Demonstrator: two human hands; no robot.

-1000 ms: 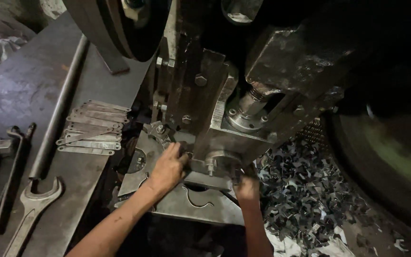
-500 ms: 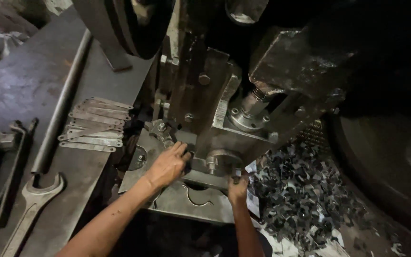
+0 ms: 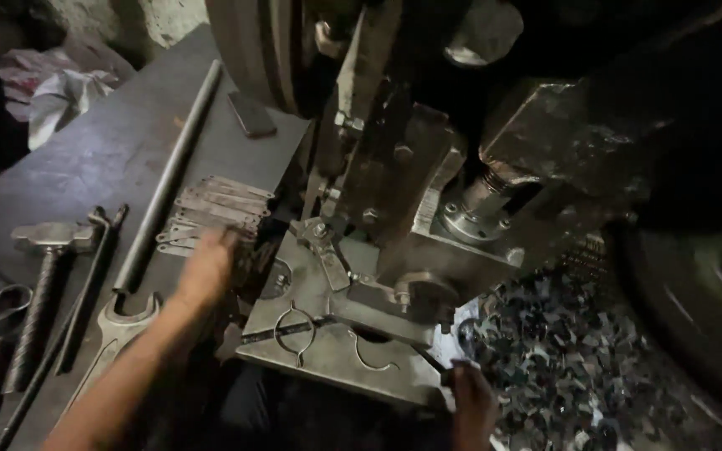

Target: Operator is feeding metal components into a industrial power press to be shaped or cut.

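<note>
The left hand (image 3: 206, 267) has moved from the press to the flat metal strips (image 3: 211, 213), its grip blurred; right hand (image 3: 471, 401) unclear too.

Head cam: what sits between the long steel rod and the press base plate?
In the head view, a stack of flat metal strips lies between rod and base plate, with the left hand on its near end.

The left hand (image 3: 204, 271) is motion-blurred over the metal strips (image 3: 211, 213), its fingers indistinct; the right hand (image 3: 471, 405) is cut off below

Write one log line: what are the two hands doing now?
left hand: over flat metal strips | right hand: at press plate edge | scrap pile: right
</note>
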